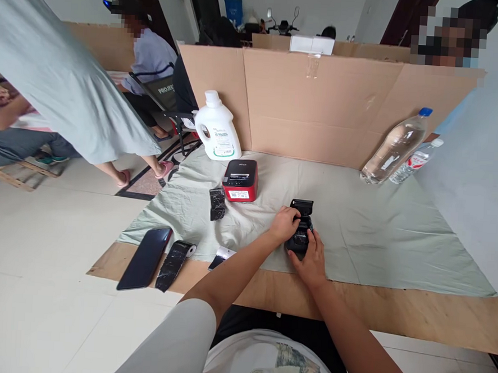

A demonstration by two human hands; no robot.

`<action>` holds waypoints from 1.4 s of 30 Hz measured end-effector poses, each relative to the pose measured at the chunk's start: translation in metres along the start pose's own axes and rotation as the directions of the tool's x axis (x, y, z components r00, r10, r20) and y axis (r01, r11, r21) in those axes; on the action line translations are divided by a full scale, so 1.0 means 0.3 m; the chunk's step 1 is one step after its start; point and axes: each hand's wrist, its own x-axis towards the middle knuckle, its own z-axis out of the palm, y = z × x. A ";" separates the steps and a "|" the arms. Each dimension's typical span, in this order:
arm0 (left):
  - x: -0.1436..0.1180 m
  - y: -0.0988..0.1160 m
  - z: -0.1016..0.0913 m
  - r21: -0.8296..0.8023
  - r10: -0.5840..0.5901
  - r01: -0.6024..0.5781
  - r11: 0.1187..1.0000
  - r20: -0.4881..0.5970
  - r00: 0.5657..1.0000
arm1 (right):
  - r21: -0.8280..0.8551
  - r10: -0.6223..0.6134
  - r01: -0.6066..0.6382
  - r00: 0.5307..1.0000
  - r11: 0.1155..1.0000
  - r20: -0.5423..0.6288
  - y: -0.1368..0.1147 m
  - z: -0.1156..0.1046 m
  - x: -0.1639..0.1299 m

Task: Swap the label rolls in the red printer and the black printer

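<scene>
A person sits at a cloth-covered counter (pixel 397 311), seen from above through their own eyes, both bare forearms reaching forward. Between the hands, near the middle of the counter, is a small black device (pixel 300 238) with its lid flipped up at the far side. The right hand (pixel 314 262) has its grip clamped on the device's near, right-hand part, thumb at the near edge and fingers along the right side. The left hand (pixel 284 225) has its fingertips at the upper left of the opening, beneath the raised lid; whether that grip is pinched together on anything, I cannot tell.

To the left of the hands stands a red-and-black box-shaped machine (pixel 241 180) with a white label on its front, and just beside it lies a small black marbled sheet (pixel 217 204). Nearer the person, a dark flat slab (pixel 144 259) overhangs the edge, next to a black marbled strip (pixel 174 266) with a roll at one end.

At the back, a white jug (pixel 218 129) stands left, in front of a cardboard wall (pixel 321 106). On the right, a large clear bottle (pixel 397 148) with a blue cap leans beside a smaller bottle (pixel 417 161). Other people are beyond the counter, including someone in a long pale garment (pixel 70 74) at left.
</scene>
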 end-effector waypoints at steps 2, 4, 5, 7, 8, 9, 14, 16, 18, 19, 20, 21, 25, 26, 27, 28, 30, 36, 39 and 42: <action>0.001 0.008 -0.006 0.123 0.026 -0.037 0.992 0.090 0.996 | 0.012 0.008 -0.008 1.000 1.000 0.000 0.000 0.000 0.001; 0.012 0.023 -0.014 0.239 0.021 -0.067 0.969 0.189 0.982 | 0.023 0.019 -0.019 1.000 1.000 0.003 0.000 0.000 0.001; 0.021 0.033 -0.018 0.296 0.022 -0.095 0.950 0.241 0.970 | 0.027 0.021 -0.021 1.000 0.999 0.004 0.000 -0.001 0.001; 0.045 0.053 -0.020 0.389 0.021 -0.162 0.907 0.343 0.939 | 0.032 0.017 -0.017 1.000 0.999 0.005 0.001 -0.002 0.001; 0.058 0.062 -0.019 0.415 0.013 -0.185 0.891 0.384 0.923 | 0.034 0.011 -0.011 1.000 0.999 0.006 0.001 -0.002 0.001; 0.071 0.070 -0.016 0.424 0.000 -0.190 0.886 0.408 0.913 | 0.036 0.007 -0.007 1.000 0.999 0.005 0.001 -0.002 0.001; 0.111 0.085 0.003 0.316 -0.057 -0.068 0.946 0.370 0.927 | 0.051 0.026 -0.026 1.000 0.998 0.014 0.000 -0.003 0.000; 0.115 0.081 0.000 0.288 -0.054 -0.052 0.956 0.350 0.935 | 0.056 0.030 -0.031 0.999 0.998 0.017 0.001 -0.002 0.000; 0.114 0.077 -0.008 0.243 -0.055 -0.028 0.970 0.328 0.943 | 0.053 0.030 -0.031 0.999 0.998 0.015 0.004 0.001 -0.001; 0.113 0.076 -0.013 0.215 -0.056 -0.014 0.977 0.317 0.947 | 0.050 0.031 -0.031 0.999 0.998 0.013 0.005 0.002 -0.001; 0.110 0.076 -0.018 0.185 -0.055 -0.003 0.983 0.306 0.950 | 0.047 0.032 -0.032 0.999 0.998 0.013 0.007 0.002 -0.001; 0.106 0.075 -0.024 0.153 -0.052 0.006 0.988 0.299 0.953 | 0.045 0.033 -0.034 0.999 0.998 0.014 0.008 0.003 -0.002; 0.069 0.052 -0.070 -0.129 -0.054 0.091 0.987 0.271 0.961 | 0.047 0.029 -0.030 1.000 0.998 0.009 0.009 -0.002 -0.002; 0.053 0.036 -0.095 -0.239 -0.075 0.145 0.960 0.282 0.957 | 0.047 0.023 -0.023 1.000 0.999 0.004 0.008 -0.004 -0.002; 0.035 0.015 -0.127 -0.345 -0.096 0.207 0.916 0.312 0.945 | 0.047 0.016 -0.016 1.000 0.999 0.003 0.008 -0.006 -0.001; 0.015 -0.011 -0.167 -0.430 -0.114 0.270 0.862 0.354 0.928 | 0.046 0.007 -0.007 1.000 0.999 0.003 0.007 -0.007 0.000; -0.032 -0.080 -0.266 -0.511 -0.145 0.381 0.770 0.442 0.886 | 0.045 -0.007 0.007 1.000 0.999 0.002 0.007 -0.008 0.001; -0.197 -0.340 -0.568 -0.327 -0.339 0.495 0.805 0.431 0.836 | 0.052 0.020 -0.021 1.000 0.998 0.020 0.006 -0.005 0.000; -0.271 -0.425 -0.634 -0.091 -0.388 0.468 0.879 0.433 0.813 | 0.053 0.022 -0.023 1.000 0.998 0.019 0.005 -0.004 -0.001; -0.323 -0.434 -0.635 0.228 -0.451 0.390 0.892 0.412 0.792 | 0.054 0.022 -0.023 1.000 0.998 0.019 0.006 -0.003 -0.001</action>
